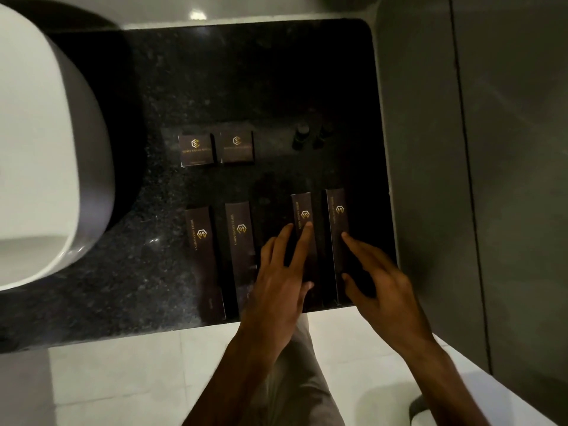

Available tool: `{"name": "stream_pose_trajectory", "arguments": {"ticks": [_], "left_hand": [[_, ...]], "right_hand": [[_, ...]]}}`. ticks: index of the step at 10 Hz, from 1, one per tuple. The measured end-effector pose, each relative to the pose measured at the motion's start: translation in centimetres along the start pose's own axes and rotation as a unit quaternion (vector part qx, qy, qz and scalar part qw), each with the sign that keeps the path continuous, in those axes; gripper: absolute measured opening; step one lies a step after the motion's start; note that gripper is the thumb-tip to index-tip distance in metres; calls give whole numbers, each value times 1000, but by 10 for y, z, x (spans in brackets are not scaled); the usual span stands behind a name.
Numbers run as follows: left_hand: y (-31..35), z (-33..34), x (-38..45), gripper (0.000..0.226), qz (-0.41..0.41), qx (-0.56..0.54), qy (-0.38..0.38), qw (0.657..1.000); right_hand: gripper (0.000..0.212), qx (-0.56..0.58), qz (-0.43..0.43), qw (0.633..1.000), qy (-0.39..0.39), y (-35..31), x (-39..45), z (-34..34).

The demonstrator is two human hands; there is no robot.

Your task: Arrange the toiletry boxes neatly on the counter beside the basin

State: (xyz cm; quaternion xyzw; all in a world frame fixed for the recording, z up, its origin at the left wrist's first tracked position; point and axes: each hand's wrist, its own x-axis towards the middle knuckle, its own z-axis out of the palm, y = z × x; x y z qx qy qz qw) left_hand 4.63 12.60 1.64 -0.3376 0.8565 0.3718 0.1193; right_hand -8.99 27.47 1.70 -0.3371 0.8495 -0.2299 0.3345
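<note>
Several long dark toiletry boxes with gold logos lie lengthwise along the front of the black granite counter (246,72). The two on the left (204,259) (241,250) lie untouched. My left hand (282,272) rests with spread fingers on the third long box (302,210). My right hand (378,281) touches the fourth long box (336,216) near the counter's right edge, forefinger on its top and thumb at its side. Two small square boxes (196,149) (236,147) sit side by side further back.
The white basin (46,149) stands on the counter at the left. Two small dark bottles (299,135) (322,133) stand at the back right. A grey wall (430,149) borders the counter's right edge. White floor tiles lie below the front edge.
</note>
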Motion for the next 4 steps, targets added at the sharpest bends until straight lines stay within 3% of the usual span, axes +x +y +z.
{"name": "stream_pose_trajectory", "arguments": {"ticks": [2,4], "left_hand": [[-1,1,0,93,-6,9,-11,1000],[4,-10,-7,92,-19,-64,-5,998]], "right_hand": [[65,2,5,1000,4,2,0,2],[70,29,12,998,49,-9,-9,-2]]}}
